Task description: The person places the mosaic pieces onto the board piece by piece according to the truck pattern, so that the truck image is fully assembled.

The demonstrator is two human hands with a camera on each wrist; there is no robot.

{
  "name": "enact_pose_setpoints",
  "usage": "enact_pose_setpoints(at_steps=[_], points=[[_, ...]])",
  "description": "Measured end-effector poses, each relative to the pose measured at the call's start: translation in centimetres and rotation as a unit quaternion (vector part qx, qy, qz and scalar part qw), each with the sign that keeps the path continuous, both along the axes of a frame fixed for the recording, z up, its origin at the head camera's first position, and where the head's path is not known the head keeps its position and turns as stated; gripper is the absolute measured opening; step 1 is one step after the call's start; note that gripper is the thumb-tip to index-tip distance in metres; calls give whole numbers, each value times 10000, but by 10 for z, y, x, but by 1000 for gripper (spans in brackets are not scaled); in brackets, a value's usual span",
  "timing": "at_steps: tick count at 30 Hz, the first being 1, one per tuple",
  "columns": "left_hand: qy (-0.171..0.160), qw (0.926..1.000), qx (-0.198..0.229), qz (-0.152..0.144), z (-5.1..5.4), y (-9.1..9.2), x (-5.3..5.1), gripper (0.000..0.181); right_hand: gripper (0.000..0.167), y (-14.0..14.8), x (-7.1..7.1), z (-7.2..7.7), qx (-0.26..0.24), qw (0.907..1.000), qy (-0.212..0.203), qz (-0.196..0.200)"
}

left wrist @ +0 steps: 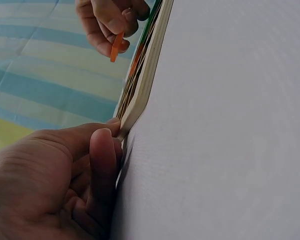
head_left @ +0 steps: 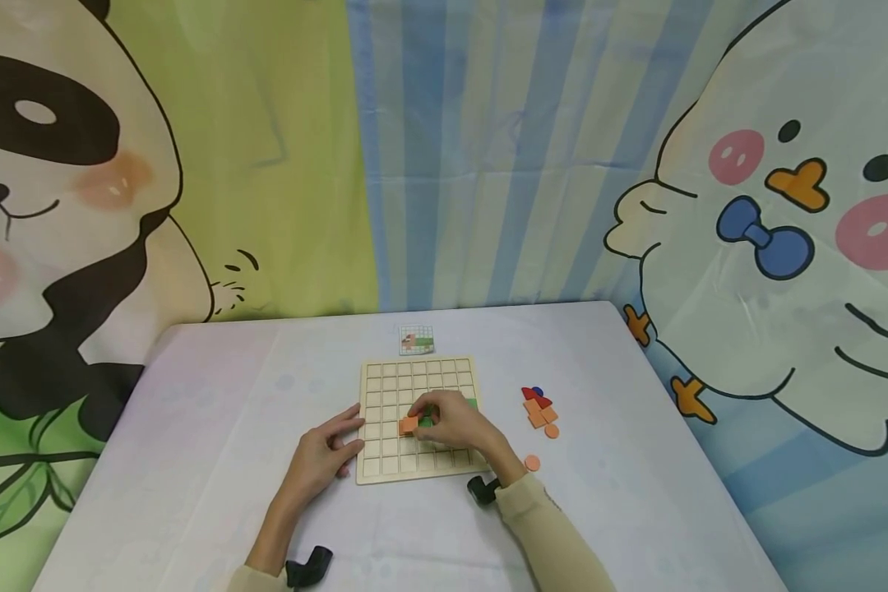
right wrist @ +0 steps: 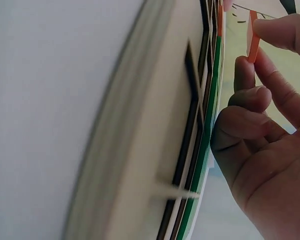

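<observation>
On white tabletop (head_left: 599,353), pinching orange tile (right wrist: 251,45) with right fingers (right wrist: 285,32) over wooden board (head_left: 377,466), touching its left edge with spread left fingers (left wrist: 102,155). Could jog nearby green pieces (head_left: 425,421) by lowering off-square, with landing spot seemingly hidden.

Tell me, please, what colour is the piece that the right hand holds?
Orange; the piece in the right hand shows best in the right wrist view.

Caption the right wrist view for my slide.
Right hand pinching an orange tile above a wooden grid board that bears a green piece.
</observation>
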State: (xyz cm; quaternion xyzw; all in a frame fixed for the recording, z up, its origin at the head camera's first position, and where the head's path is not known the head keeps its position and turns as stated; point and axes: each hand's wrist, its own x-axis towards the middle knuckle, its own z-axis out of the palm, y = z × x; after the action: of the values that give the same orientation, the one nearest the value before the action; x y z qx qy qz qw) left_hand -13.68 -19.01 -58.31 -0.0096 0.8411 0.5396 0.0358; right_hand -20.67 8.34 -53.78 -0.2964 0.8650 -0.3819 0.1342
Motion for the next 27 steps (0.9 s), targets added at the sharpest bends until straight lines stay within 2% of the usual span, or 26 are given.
enact_pose_setpoints(at_steps=[9, 20, 27], points=[[-104, 9999, 37, 34, 1, 0, 0, 46, 22, -16, 0, 3, 365, 9993, 57, -5], [-163, 9998, 83, 0, 2, -1, -1, 46, 19, -32, -2, -1, 434, 9990, 92, 17], [-162, 9998, 97, -20, 3, -1, 0, 46, 23, -40, -1, 0, 854, 9960, 267, -65]])
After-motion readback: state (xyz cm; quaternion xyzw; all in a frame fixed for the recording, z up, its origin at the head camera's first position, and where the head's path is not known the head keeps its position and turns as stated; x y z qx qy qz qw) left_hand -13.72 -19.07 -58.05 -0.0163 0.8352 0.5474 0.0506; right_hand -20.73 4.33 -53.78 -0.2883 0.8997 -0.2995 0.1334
